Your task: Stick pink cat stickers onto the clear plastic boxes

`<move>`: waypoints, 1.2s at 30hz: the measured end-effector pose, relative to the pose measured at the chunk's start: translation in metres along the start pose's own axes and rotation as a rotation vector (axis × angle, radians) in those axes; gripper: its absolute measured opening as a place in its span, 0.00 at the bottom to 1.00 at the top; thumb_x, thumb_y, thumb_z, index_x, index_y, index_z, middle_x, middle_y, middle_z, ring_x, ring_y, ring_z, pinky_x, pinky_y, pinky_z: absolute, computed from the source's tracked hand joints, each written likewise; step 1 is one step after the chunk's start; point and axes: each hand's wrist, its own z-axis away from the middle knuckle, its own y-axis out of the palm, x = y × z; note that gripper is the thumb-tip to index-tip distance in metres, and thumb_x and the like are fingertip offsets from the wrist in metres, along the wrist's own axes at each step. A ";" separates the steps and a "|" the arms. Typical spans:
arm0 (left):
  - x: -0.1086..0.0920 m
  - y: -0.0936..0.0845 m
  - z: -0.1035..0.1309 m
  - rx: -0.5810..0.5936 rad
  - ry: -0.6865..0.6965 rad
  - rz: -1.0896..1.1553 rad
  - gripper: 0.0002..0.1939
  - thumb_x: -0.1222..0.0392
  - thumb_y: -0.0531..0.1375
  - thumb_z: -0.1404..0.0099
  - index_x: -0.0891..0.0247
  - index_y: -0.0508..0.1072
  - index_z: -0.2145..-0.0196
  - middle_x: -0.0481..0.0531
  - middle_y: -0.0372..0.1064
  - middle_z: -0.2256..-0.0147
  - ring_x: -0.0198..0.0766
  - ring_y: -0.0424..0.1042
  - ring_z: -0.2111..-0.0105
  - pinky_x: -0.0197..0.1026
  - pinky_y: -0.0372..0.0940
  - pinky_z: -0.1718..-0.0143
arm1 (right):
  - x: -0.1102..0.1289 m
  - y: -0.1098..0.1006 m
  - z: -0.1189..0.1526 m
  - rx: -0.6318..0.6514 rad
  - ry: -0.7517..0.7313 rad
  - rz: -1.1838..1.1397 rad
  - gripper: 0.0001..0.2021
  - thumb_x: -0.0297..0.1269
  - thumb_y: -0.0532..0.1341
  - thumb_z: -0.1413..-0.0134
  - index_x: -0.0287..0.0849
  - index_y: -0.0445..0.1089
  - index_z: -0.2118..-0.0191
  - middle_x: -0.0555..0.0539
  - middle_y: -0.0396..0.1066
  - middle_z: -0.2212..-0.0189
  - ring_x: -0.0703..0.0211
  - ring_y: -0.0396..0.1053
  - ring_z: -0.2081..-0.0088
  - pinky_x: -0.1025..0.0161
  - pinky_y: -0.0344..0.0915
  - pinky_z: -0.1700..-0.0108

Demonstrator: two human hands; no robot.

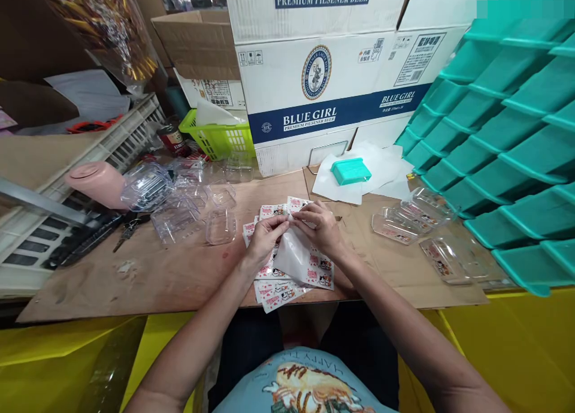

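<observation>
My left hand (pixel 265 238) and my right hand (pixel 320 227) meet over the middle of the wooden table (pixel 179 275), both pinching the top edge of a white paper sheet (pixel 293 256) that hangs down between them. Under the hands lies a spread of printed cards (pixel 279 292) with red and black pictures. Clear plastic shells (pixel 184 212) are heaped to the left of my left hand. More clear shells with cards inside (pixel 406 224) lie to the right of my right hand.
White Blue Girl beer cartons (pixel 332 95) stand at the back. Stacked teal trays (pixel 507 137) fill the right side, and one small teal box (pixel 351 171) rests on white sheets. A green basket (pixel 220 138), pink roll (pixel 96 182), scissors (pixel 128 230) and white crate (pixel 67 191) sit left.
</observation>
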 end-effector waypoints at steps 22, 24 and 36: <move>-0.022 0.050 0.020 0.207 0.204 -0.202 0.21 0.70 0.58 0.45 0.62 0.76 0.53 0.56 0.71 0.53 0.43 0.69 0.49 0.46 0.62 0.44 | 0.029 -0.027 -0.007 -0.272 0.163 -0.025 0.08 0.37 0.60 0.40 0.44 0.70 0.70 0.47 0.69 0.71 0.53 0.62 0.63 0.52 0.58 0.52; -0.026 0.054 0.024 0.205 0.091 0.023 0.21 0.72 0.60 0.48 0.63 0.76 0.55 0.55 0.74 0.53 0.43 0.70 0.49 0.45 0.61 0.44 | 0.041 -0.029 0.000 -0.124 0.091 -0.032 0.05 0.37 0.61 0.41 0.45 0.74 0.62 0.44 0.73 0.65 0.50 0.64 0.59 0.49 0.58 0.50; -0.023 0.028 0.058 0.103 0.312 -0.335 0.29 0.70 0.60 0.43 0.57 0.70 0.43 0.56 0.63 0.41 0.47 0.62 0.40 0.50 0.58 0.39 | 0.034 -0.040 0.003 -0.230 0.592 -0.595 0.14 0.48 0.69 0.52 0.41 0.77 0.71 0.46 0.73 0.70 0.57 0.69 0.68 0.61 0.67 0.66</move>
